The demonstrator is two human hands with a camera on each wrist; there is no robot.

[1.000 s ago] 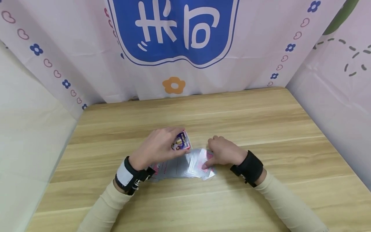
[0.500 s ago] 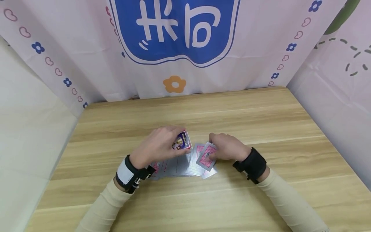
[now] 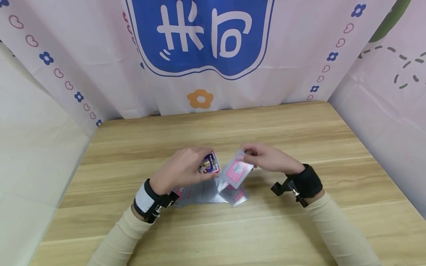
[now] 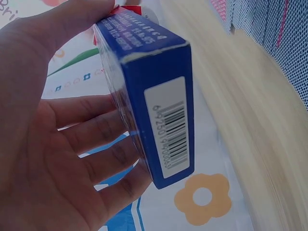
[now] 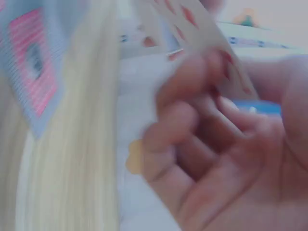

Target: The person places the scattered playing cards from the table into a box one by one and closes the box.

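Observation:
My left hand (image 3: 182, 165) grips a small card box (image 3: 209, 163) between thumb and fingers, above the left part of the spread cards. In the left wrist view the box's dark blue end, with a white barcode label (image 4: 167, 127), faces the camera. My right hand (image 3: 271, 159) pinches a playing card (image 3: 238, 170) at its upper right edge, raised and tilted, its pink patterned back showing in the head view. Blurred red marks show on the face of the held card (image 5: 192, 24) in the right wrist view. Overlapping silvery cards (image 3: 201, 193) lie below both hands, partly hidden by the left.
A wooden table (image 3: 213, 236) carries the cards. At its far edge hangs a white cloth (image 3: 159, 92) with a blue emblem and an orange flower. One loose card (image 3: 240, 197) sticks out at the right end of the spread.
My right hand has lifted a card off the right end of the spread, moving up and slightly right. My left hand with the card box has stayed nearly still.

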